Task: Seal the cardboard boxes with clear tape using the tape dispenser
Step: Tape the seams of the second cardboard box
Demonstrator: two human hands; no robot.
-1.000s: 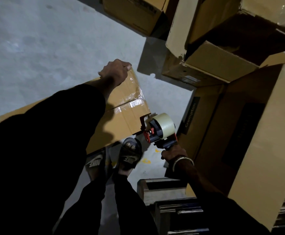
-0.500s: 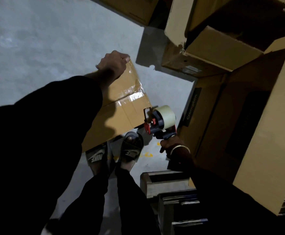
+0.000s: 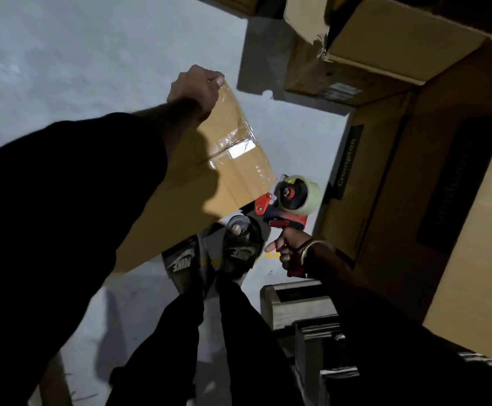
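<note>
A long brown cardboard box (image 3: 209, 183) lies on the grey floor in front of me, with clear tape running over its end and across the flap seam. My left hand (image 3: 195, 89) grips the box's far top corner, fingers curled over the edge. My right hand (image 3: 290, 249) is closed around the handle of a red and black tape dispenser (image 3: 286, 200) carrying a roll of clear tape. The dispenser's front end sits at the box's near right corner. My left sleeve hides most of the box's left part.
Large cardboard boxes (image 3: 414, 171) are stacked along the right, one printed "Crompton". More boxes (image 3: 385, 45) stand at the top right, one with a torn flap. A wooden crate (image 3: 294, 303) is beside my sandalled feet (image 3: 239, 247). Bare concrete floor (image 3: 77, 68) spreads to the upper left.
The dispenser has dropped to the box's near right corner and my right hand has shifted lower on the handle. My left hand keeps its grip on the far corner.
</note>
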